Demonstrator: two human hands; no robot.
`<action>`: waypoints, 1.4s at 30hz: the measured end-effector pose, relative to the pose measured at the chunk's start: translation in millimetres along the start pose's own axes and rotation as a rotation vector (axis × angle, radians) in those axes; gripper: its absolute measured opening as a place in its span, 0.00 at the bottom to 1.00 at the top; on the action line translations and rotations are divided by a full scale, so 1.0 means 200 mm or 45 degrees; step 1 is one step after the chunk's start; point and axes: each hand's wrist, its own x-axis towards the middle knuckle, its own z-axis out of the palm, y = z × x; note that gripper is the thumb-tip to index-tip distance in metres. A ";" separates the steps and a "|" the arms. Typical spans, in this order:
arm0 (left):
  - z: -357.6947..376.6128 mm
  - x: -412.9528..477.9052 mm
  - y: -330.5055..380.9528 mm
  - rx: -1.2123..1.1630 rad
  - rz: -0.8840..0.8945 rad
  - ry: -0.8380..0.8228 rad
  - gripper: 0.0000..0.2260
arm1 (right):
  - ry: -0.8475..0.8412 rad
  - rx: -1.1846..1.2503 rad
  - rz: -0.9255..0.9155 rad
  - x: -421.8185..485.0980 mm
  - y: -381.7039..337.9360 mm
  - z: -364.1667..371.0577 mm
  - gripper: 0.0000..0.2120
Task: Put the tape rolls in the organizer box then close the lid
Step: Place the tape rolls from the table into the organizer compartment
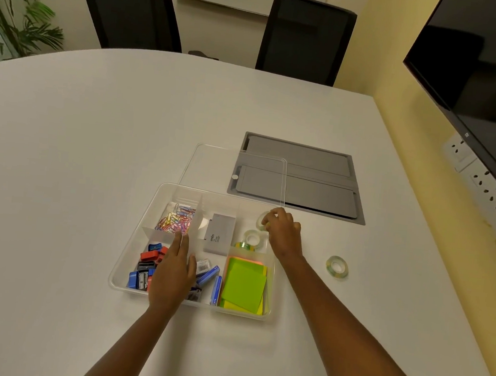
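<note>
A clear organizer box [130,263] is seen open on the white bench [57,200], its clear lid [212,166] lying flat just behind it and partly over a grey cable hatch [317,176] set in the bench.

Right hand [284,233]: positioned over the box's far right compartment, its grip closed on a clear tape roll [260,219] pinched between fingertips at the far right corner. Whether the roll touches the box floor cannot be told.

Two more tape rolls are seen in that same compartment: a second roll [251,238] lying flat just nearer than the held one, and a third roll [243,245] with green-yellow tint against the divider. A last tape roll [337,266] is left on the bench, outside the box, to its right and well apart from it.

Left hand [173,274]: held flat over the near left part of the box, fingers together and extended, palm down, nothing gripped. Contact with the contents cannot be told.

Box contents: coloured paper clips [177,219] in the far left compartment, pencil sharpeners [147,257] in blue, red and black near left, a grey box [220,235] in the middle far cell, blue staple boxes [209,275] near middle, green sticky notes [243,287] over orange and yellow ones near right.

Two black chairs [306,39] are placed behind the bench, a plant [15,14] at far left, a dark screen [488,74] and a socket strip [491,196] on the right wall.
</note>
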 end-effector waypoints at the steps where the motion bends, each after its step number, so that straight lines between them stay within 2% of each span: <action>1: 0.00 0.00 0.00 -0.006 -0.004 -0.002 0.22 | -0.009 -0.007 -0.020 0.01 0.00 0.00 0.14; 4: 0.00 0.00 0.00 -0.012 -0.010 -0.004 0.22 | 0.016 0.068 -0.013 0.03 0.02 0.00 0.17; 7: 0.00 0.00 0.00 -0.034 -0.001 0.011 0.22 | 0.180 0.249 0.068 0.01 0.08 0.00 0.18; 10: 0.01 0.00 0.00 -0.040 0.002 0.022 0.22 | 0.283 0.246 0.199 -0.08 0.16 -0.01 0.15; 12: 0.01 0.00 0.00 -0.038 0.004 0.026 0.22 | 0.262 0.133 0.306 -0.15 0.24 0.00 0.13; 17: 0.01 0.00 0.00 -0.032 0.001 0.019 0.22 | -0.026 -0.162 0.679 -0.29 0.44 0.01 0.19; 21: 0.01 0.00 -0.01 -0.013 -0.001 0.010 0.22 | 0.054 -0.083 0.804 -0.36 0.51 0.03 0.16; 27: 0.01 0.01 -0.01 -0.016 -0.002 0.012 0.22 | 0.124 0.171 0.765 -0.37 0.53 0.05 0.12; 31: 0.02 0.01 -0.02 -0.016 -0.009 0.005 0.22 | 0.235 0.470 0.772 -0.30 0.39 0.00 0.12; 35: 0.01 0.01 -0.01 -0.014 -0.004 0.012 0.22 | 0.379 0.608 0.462 -0.17 0.13 -0.04 0.10; 38: 0.01 0.01 -0.01 -0.019 -0.001 0.015 0.22 | 0.257 0.562 0.273 -0.08 -0.01 -0.03 0.09; 42: 0.02 0.01 -0.02 -0.019 -0.015 0.013 0.22 | 0.071 0.372 0.186 0.00 -0.11 0.04 0.11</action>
